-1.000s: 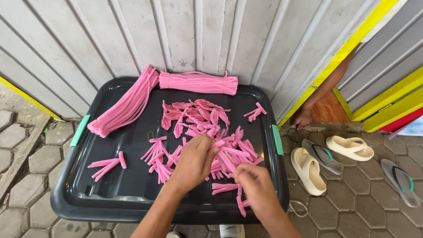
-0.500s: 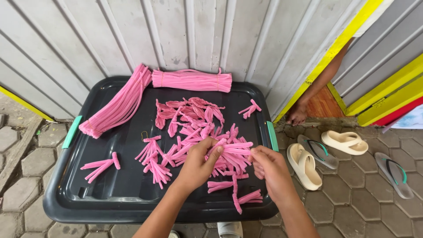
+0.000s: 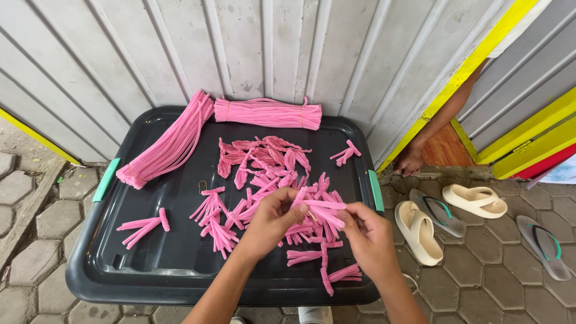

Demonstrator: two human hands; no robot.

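A small bunch of short pink fuzzy stems (image 3: 318, 210) is held between both hands above a dark grey plastic lid (image 3: 150, 264). My left hand (image 3: 270, 222) pinches the bunch's left end. My right hand (image 3: 369, 237) grips its right end. Under the hands lies a heap of several folded pink stem bundles (image 3: 264, 168). Two long bundles of uncut pink stems lie at the back, one slanting at the left (image 3: 168, 144) and one lying across (image 3: 267, 113).
A loose bundle (image 3: 144, 225) lies at the lid's left, another (image 3: 347, 153) at the back right. A corrugated metal wall (image 3: 240, 48) stands behind. Sandals (image 3: 420, 231) lie on the paving to the right. Another person's foot (image 3: 411, 159) rests by the doorway.
Both hands have lifted from the heap and come together, now holding one bunch of stems between them. The view has shifted slightly.
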